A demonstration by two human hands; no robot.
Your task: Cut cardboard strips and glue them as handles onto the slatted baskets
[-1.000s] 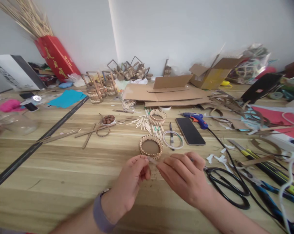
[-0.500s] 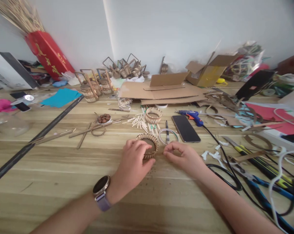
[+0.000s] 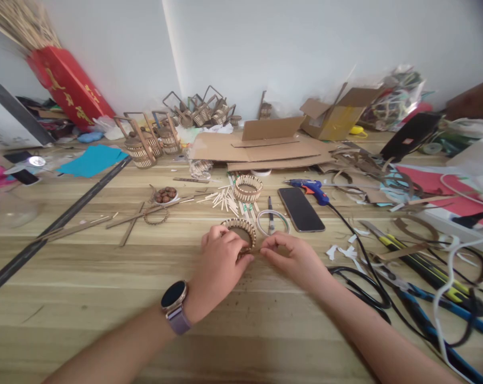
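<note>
A small round basket, made of pale and dark slats, rests on the wooden table. My left hand wraps its near left side, fingers at the rim and thumb in front. To the right of the basket, my right hand holds thumb and forefinger pinched together. A thin brownish bit seems to run from that pinch towards the basket, too small to name. Just beyond my right hand lie a white ring-shaped roll and a pen. A second slatted ring stands farther back, beside loose pale sticks.
Right of centre are a phone and a blue glue gun with a trailing cable. A yellow-black cutter lies at the right. A bowl of brown nuts and finished baskets stand left; flat cardboard lies behind.
My right hand has come closer to the basket, and my left thumb now sits nearer its front rim. The whole view has shifted slightly.
</note>
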